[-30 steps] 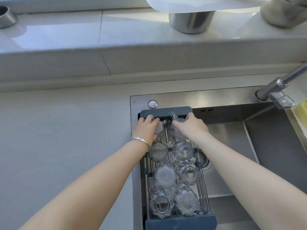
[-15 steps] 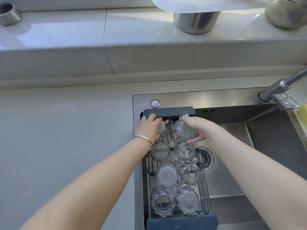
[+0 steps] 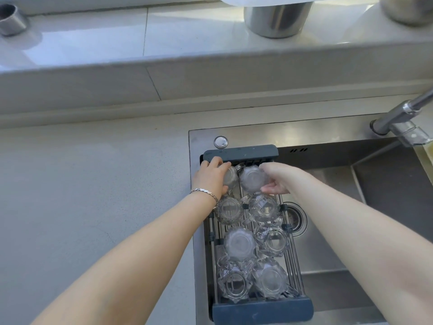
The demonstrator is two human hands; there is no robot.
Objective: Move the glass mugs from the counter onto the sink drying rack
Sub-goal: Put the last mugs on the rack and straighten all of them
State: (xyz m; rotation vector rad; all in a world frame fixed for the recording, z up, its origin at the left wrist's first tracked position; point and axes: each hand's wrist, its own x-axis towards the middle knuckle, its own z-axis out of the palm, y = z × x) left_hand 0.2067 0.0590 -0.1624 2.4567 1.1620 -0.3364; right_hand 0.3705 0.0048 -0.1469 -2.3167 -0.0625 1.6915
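A dark-framed drying rack [image 3: 241,152] with metal bars spans the left part of the sink. Several glass mugs stand upside down on it in two columns. At the rack's far end, my left hand [image 3: 210,177] grips the far-left glass mug [image 3: 230,177], and my right hand [image 3: 277,178] holds the far-right glass mug [image 3: 251,178], with fingers over its far side and thumb under its near side. Both of these mugs sit bottom-up at rack level, side by side. A bracelet circles my left wrist.
The steel sink [image 3: 328,231] has a drain [image 3: 296,219] right of the rack and a faucet [image 3: 403,116] at the far right. Grey counter [image 3: 93,195] lies to the left. Metal pots [image 3: 276,17] stand on the ledge behind.
My right hand has turned its mug bottom-up and lowered it onto the rack's far end, shifting its grip to the mug's right side. My left hand has stayed on its mug.
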